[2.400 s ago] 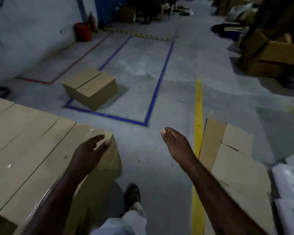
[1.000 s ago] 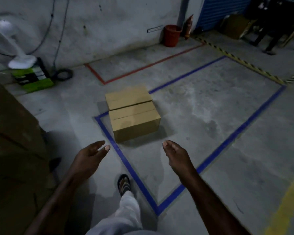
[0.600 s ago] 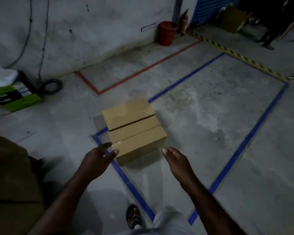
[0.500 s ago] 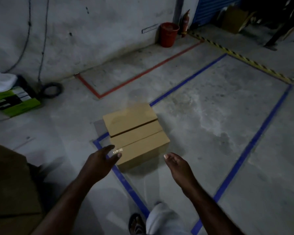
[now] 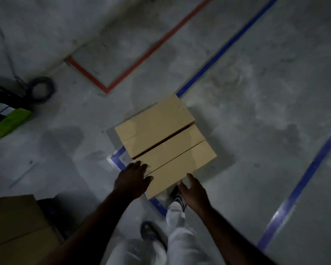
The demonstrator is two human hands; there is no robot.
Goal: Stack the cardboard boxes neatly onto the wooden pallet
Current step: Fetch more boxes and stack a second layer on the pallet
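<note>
Head cam: L hand (image 5: 131,181) splayed over box (image 5: 166,142) corner, R hand (image 5: 193,192) slack beside.

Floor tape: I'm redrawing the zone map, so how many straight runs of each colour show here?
Red tape: 2, meeting at a corner
Blue tape: 3, one passing under the cardboard box
Total: 5

We see a dim, grainy scene. The top of the cardboard box (image 5: 161,134) is the brightest surface, and a soft shadow spreads over the concrete floor (image 5: 256,111) to its right. Small glints of glare sit on the blue tape (image 5: 302,180). The left hand (image 5: 131,180) and right hand (image 5: 194,192) read as dark shapes. The trouser legs (image 5: 176,236) smear with motion blur, and the lower left corner sinks into darkness.
</note>
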